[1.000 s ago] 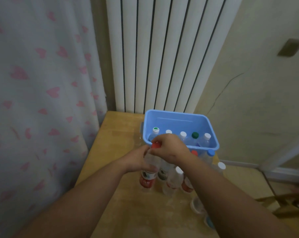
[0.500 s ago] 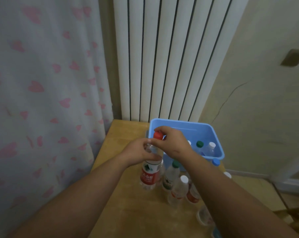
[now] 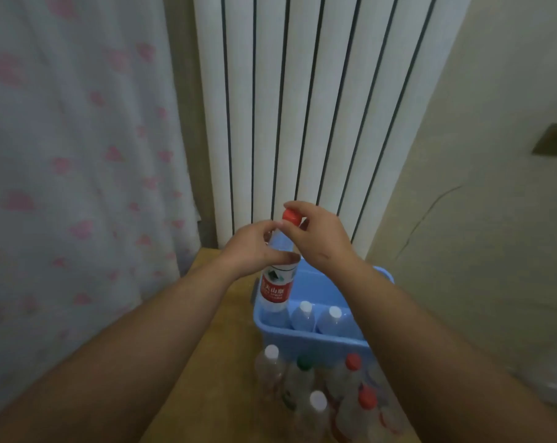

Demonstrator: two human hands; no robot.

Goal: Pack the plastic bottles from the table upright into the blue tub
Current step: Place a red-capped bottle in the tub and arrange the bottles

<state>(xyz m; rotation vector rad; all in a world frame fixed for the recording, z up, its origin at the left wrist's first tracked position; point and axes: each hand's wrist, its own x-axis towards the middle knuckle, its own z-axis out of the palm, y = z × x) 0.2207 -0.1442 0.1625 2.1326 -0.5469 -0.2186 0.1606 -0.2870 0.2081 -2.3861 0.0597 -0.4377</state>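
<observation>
A clear plastic bottle with a red label and red cap hangs upright over the near left corner of the blue tub. My left hand grips its shoulder and my right hand pinches the red cap. Inside the tub stand two white-capped bottles; my right forearm hides the tub's right side. Several more bottles with white, green and red caps stand on the wooden table in front of the tub.
A white ribbed radiator rises behind the table. A curtain with pink hearts hangs on the left, and a beige wall lies on the right. The table's left edge runs close to the curtain.
Both hands have lifted the red-capped bottle off the table and carried it up over the tub's near left corner. The camera view has tilted, so the tub now sits lower.
</observation>
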